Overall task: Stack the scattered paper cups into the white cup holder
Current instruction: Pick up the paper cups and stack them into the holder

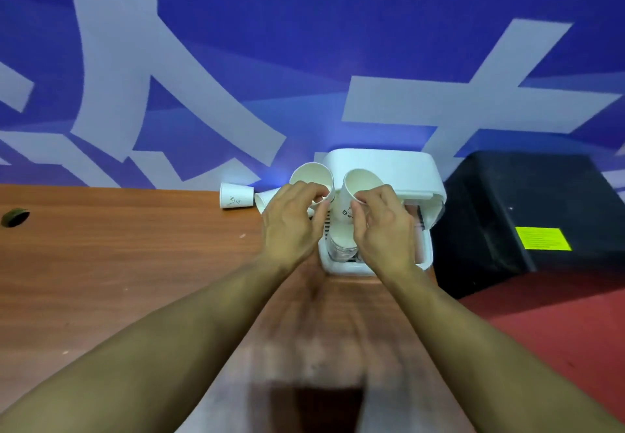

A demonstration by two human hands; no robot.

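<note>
The white cup holder (385, 165) stands on the wooden table against the blue wall, its lid raised. A stack of cups (343, 243) sits inside it. My left hand (291, 226) pinches the rim of a white paper cup (309, 177) just left of the holder. With my right hand (382, 229) I pinch the rim of another paper cup (358, 182), printed with black letters, held above the stack. One more cup (236, 195) lies on its side at the table's back edge, and a further cup (265, 197) lies partly hidden behind my left hand.
A black box (521, 216) with a yellow label stands right of the holder on a red floor. The brown table (135, 263) has a round cable hole (15, 217) at far left. The blue wall with white shapes rises right behind.
</note>
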